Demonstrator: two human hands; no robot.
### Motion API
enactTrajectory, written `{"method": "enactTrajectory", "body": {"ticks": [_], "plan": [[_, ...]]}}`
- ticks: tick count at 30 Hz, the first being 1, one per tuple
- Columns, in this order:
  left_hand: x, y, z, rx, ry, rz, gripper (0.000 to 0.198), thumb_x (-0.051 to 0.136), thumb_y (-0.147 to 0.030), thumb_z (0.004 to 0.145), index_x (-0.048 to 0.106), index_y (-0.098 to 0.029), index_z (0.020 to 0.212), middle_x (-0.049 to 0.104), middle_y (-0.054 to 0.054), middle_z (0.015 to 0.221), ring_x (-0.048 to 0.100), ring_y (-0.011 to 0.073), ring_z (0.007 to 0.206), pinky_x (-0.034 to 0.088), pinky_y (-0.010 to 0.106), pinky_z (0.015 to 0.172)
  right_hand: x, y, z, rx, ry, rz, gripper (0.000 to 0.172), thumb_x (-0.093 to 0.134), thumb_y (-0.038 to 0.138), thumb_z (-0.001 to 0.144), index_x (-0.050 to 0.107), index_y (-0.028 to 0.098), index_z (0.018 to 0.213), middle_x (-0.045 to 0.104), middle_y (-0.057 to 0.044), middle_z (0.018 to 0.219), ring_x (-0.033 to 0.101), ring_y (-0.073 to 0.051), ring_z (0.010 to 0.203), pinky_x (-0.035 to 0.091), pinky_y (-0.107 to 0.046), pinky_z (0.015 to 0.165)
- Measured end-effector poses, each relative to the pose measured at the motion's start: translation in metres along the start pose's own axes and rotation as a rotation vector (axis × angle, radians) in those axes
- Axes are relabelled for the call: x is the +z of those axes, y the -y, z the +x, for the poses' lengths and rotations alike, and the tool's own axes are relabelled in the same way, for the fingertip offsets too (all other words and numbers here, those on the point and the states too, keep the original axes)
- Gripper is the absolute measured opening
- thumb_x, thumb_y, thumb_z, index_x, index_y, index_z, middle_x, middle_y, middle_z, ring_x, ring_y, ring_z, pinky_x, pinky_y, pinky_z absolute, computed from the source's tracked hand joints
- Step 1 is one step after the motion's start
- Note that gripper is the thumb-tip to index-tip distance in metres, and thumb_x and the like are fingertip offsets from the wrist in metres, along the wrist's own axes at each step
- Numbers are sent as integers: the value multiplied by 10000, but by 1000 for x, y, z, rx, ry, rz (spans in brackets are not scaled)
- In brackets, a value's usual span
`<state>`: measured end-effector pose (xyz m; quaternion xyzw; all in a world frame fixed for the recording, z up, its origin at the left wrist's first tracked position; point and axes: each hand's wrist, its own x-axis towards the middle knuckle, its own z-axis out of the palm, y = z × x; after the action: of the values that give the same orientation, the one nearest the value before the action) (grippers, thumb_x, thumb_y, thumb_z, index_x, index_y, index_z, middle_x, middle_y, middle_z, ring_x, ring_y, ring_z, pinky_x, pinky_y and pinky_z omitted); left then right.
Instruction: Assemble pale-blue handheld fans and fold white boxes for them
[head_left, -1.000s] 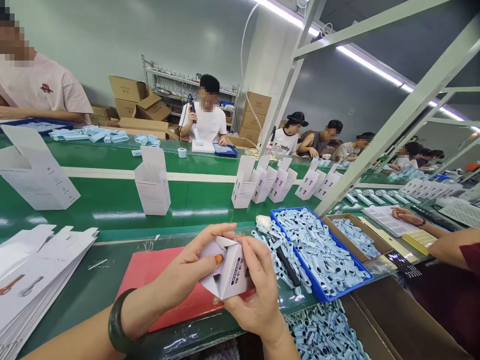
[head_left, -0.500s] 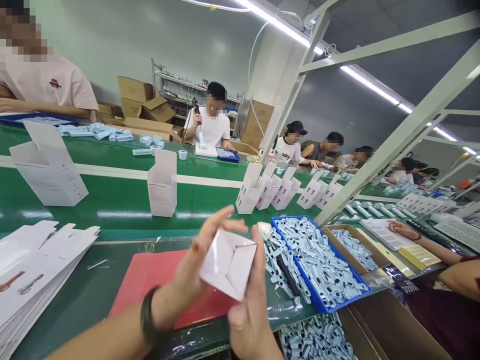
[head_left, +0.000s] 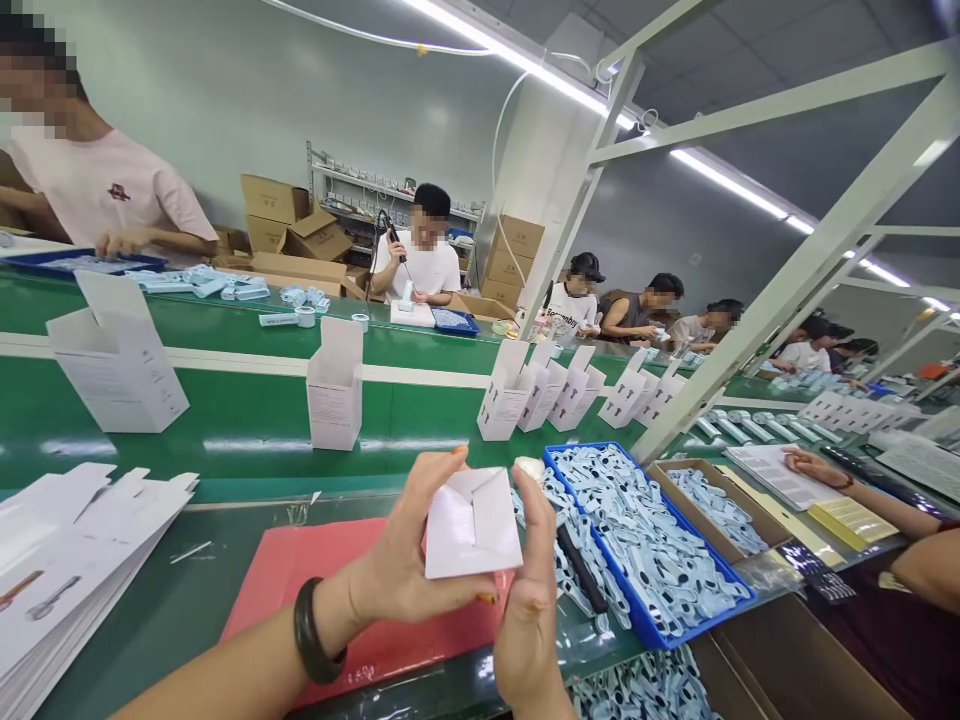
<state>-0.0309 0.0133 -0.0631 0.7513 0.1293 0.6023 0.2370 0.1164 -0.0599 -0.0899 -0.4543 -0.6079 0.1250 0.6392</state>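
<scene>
Both my hands hold a small white carton (head_left: 472, 525) above a red mat (head_left: 322, 580), its folded bottom flaps turned toward me. My left hand (head_left: 412, 550), with a dark bangle on the wrist, grips the carton's left side, thumb under it. My right hand (head_left: 529, 590) presses against the carton's right side with fingers straight up. A stack of flat white carton blanks (head_left: 67, 550) lies at the left.
Open white cartons (head_left: 335, 385) stand on the green conveyor belt (head_left: 225, 400). A blue tray (head_left: 645, 540) of pale blue parts sits at the right, with a cardboard box (head_left: 720, 500) beside it. A co-worker's arm (head_left: 862, 495) rests at the right. Other people sit across the belt.
The carton has been turned so its folded bottom faces me and lifted slightly. My left fingers, spread half a second ago, now close on its side. The view has tilted up.
</scene>
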Motion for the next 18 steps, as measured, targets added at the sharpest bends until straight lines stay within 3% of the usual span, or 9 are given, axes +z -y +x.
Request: {"method": "enactTrajectory", "body": {"ticks": [3, 5, 7, 9, 11, 13, 16, 18], "plan": [[-14, 2, 17, -116, -294, 64, 976, 939, -505, 642, 495, -355, 1497, 559, 90, 1332, 568, 289, 1151, 500, 413, 1022, 17, -5, -21, 161, -109, 206, 715, 343, 772, 965, 616, 218, 1326, 609, -154, 1283, 583, -326, 1216, 459, -529, 1049], [-13, 4, 25, -239, -544, -127, 921, 908, -571, 659, 524, -363, 1470, 599, 66, 1282, 617, 241, 1046, 558, 314, 866, 40, -5, -30, 391, 13, 453, 654, 474, 765, 927, 661, 215, 1226, 683, -137, 1090, 666, -297, 1021, 545, -477, 915], [-3, 8, 26, -378, -715, -361, 893, 872, -626, 677, 533, -344, 1454, 652, 47, 1153, 644, 188, 873, 559, 239, 674, 65, -4, -29, 569, 128, 737, 719, 609, 768, 852, 613, 218, 1314, 704, -136, 1134, 685, -302, 1051, 561, -477, 945], [9, 15, 19, -516, -794, -492, 844, 878, -599, 685, 556, -327, 1416, 683, 33, 1091, 658, 167, 816, 567, 219, 642, 85, -4, -14, 624, 90, 929, 758, 703, 699, 825, 540, 232, 1399, 677, -125, 1282, 646, -298, 1210, 506, -477, 1081], [15, 21, 8, -643, -800, -511, 776, 885, -530, 709, 566, -319, 1384, 688, 43, 1183, 685, 193, 957, 601, 248, 772, 97, -10, 11, 603, -12, 977, 685, 735, 559, 856, 502, 235, 1413, 651, -113, 1354, 606, -270, 1292, 453, -464, 1152], [9, 24, -5, -792, -745, -442, 779, 877, -521, 720, 544, -316, 1395, 656, 72, 1310, 645, 255, 1174, 587, 358, 966, 104, -22, 43, 566, -52, 914, 642, 735, 456, 860, 482, 211, 1396, 662, -123, 1336, 635, -255, 1252, 482, -451, 1120], [-23, 13, -23, -1012, -596, -159, 857, 853, -618, 687, 525, -358, 1435, 585, 102, 1442, 530, 360, 1365, 476, 562, 1130, 116, -56, 98, 483, -45, 567, 729, 750, 398, 787, 433, 172, 1404, 660, -149, 1320, 671, -246, 1180, 539, -402, 1033], [-58, -6, -37, -1017, -490, 68, 853, 865, -636, 629, 578, -408, 1400, 558, 81, 1488, 524, 417, 1366, 455, 622, 1136, 129, -84, 131, 440, -74, 189, 808, 767, 376, 748, 409, 178, 1445, 603, -159, 1396, 635, -249, 1236, 515, -385, 1057]]}}
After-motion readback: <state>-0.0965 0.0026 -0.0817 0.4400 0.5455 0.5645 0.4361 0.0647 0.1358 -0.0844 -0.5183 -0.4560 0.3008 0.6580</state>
